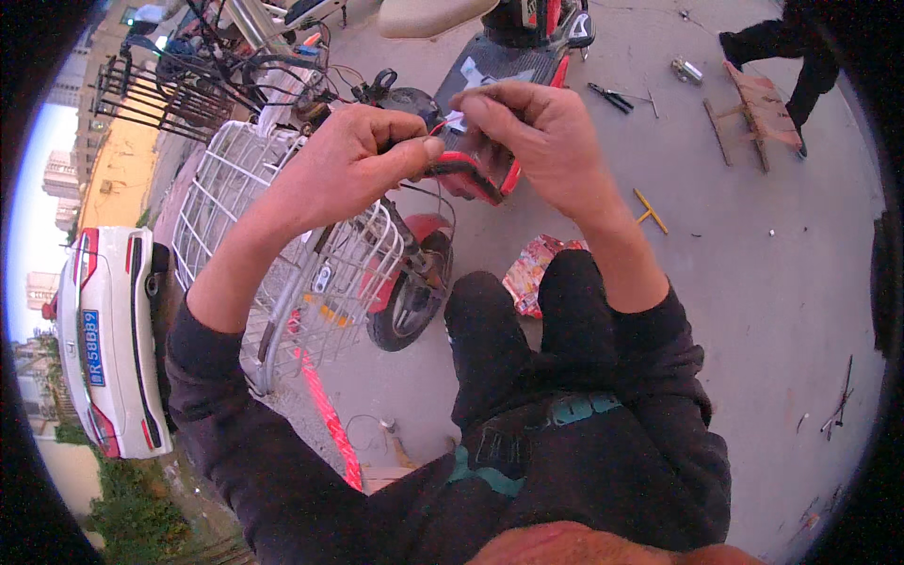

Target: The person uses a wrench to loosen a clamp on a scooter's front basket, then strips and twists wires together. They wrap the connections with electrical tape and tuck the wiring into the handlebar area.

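Observation:
My left hand (363,165) is closed in a pinch on a thin red wire (438,128), its thumb and index finger near the wire. My right hand (527,141) is also pinched, beside a small whitish piece (454,120) at the wire; exactly what its fingers grip is hidden. Both hands are raised over a red and black electric scooter (485,71) with a ridged footboard. Behind my left forearm are its front wheel (414,306) and a white wire basket (330,292), with handlebar cables and parts above.
Pliers (612,97), a yellow T-wrench (652,212), a metal cylinder (686,71) and a wooden stool (753,118) lie right, near another person's legs (805,85). A red patterned mat (532,273) lies by my knees. A white car (122,339) stands left; more tools (838,405) lie lower right.

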